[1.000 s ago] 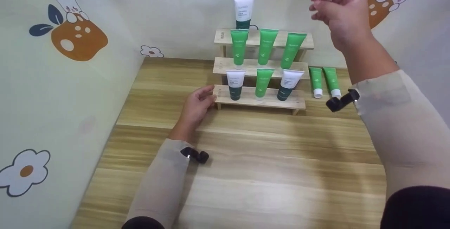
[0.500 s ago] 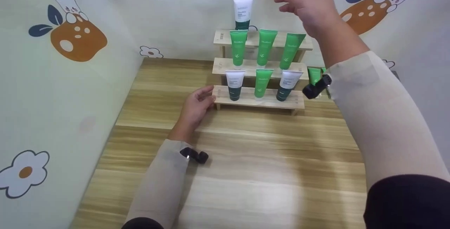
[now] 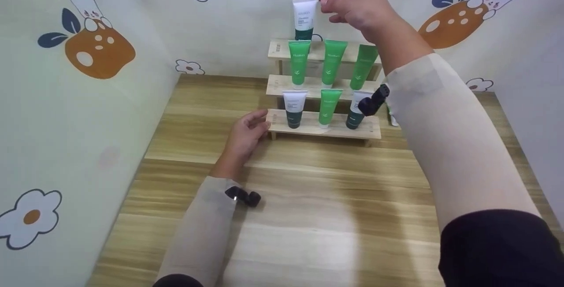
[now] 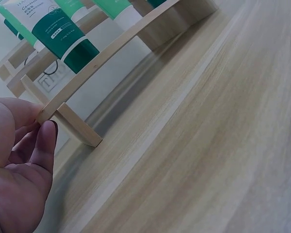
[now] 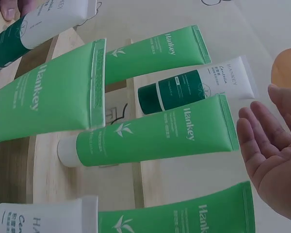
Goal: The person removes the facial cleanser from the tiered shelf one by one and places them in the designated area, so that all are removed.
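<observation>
At far left, the pale backdrop (image 3: 99, 137) carries a printed rabbit behind an orange, with flowers above and below it. The left hand (image 3: 246, 132), its sleeve beige with a black camera (image 3: 243, 195) at the wrist, pinches the left end of the lowest tier of a three-tier wooden display stand (image 3: 311, 124) between thumb and fingers; the stand rests on a wood-grain table (image 3: 291, 216). On that tier, from left to right, are a small white-and-dark-green tube (image 3: 294, 108), a lower green tube (image 3: 329, 107) and a partly hidden white-and-green tube (image 3: 354, 120), all upright on their caps. The middle tier bears a left green tube (image 3: 299, 62), a central green tube (image 3: 333, 62) and a right green tube (image 3: 365, 66), likewise cap down. On the top tier, toward its left end, stands the HANKEY Centella tube (image 3: 304, 18), white above and dark green below. Just to its right is the right hand (image 3: 354, 7), its fingers relaxed, lightly bent and grasping nothing; whether a fingertip touches the tube's edge cannot be told with certainty. The right beige sleeve (image 3: 458, 132) reaches up past the stand and largely covers a tabletop tube (image 3: 394, 121), whose white cap shows beside the stand.
</observation>
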The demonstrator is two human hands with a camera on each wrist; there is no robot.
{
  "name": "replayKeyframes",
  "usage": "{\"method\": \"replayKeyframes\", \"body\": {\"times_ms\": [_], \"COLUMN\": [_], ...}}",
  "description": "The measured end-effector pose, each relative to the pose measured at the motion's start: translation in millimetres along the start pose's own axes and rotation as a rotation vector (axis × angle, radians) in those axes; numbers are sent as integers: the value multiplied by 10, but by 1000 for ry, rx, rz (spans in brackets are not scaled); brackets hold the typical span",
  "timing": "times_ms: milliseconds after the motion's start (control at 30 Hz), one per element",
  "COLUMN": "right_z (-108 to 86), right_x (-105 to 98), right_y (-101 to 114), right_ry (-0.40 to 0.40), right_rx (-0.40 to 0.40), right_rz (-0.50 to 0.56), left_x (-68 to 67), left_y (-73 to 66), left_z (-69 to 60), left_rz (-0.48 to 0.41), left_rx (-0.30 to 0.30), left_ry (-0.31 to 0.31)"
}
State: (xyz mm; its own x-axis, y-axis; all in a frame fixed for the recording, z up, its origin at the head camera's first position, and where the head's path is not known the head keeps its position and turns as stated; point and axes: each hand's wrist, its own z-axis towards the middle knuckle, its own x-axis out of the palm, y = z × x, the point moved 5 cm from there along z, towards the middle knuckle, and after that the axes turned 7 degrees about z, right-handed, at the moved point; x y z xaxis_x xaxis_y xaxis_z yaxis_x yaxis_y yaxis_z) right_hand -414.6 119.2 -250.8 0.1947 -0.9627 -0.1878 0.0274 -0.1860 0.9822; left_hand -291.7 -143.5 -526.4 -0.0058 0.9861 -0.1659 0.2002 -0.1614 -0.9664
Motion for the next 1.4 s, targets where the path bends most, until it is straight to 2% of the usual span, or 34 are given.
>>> {"method": "replayKeyframes", "body": {"times_ms": [200, 333, 533, 667, 967, 1167, 1400], "right_z": [36, 38, 27, 2, -110, -232, -395], "right_x": [75, 124, 169, 86, -426, -788, -1105], "right_y": [-52, -59, -38, -47, -156, -286, -398], "right_ry": [-5, -30, -46, -63, -114, -157, -196], "right_rx": [33, 17, 12, 32, 60, 89, 55], "right_rz": [-205, -284, -325, -327, -261, -108, 61], "left_x": [0, -11, -17, -20, -25, -21, -3], "left_y": [12, 2, -5, 0, -25, -36, -12], "left_z": [6, 8, 6, 13, -4, -7, -9], "left_rz": [28, 30, 3, 12, 29, 29, -26], "left_rx": [-1, 14, 9, 13, 19, 10, -8], "left_ry": [15, 16, 22, 15, 19, 19, 21]}}
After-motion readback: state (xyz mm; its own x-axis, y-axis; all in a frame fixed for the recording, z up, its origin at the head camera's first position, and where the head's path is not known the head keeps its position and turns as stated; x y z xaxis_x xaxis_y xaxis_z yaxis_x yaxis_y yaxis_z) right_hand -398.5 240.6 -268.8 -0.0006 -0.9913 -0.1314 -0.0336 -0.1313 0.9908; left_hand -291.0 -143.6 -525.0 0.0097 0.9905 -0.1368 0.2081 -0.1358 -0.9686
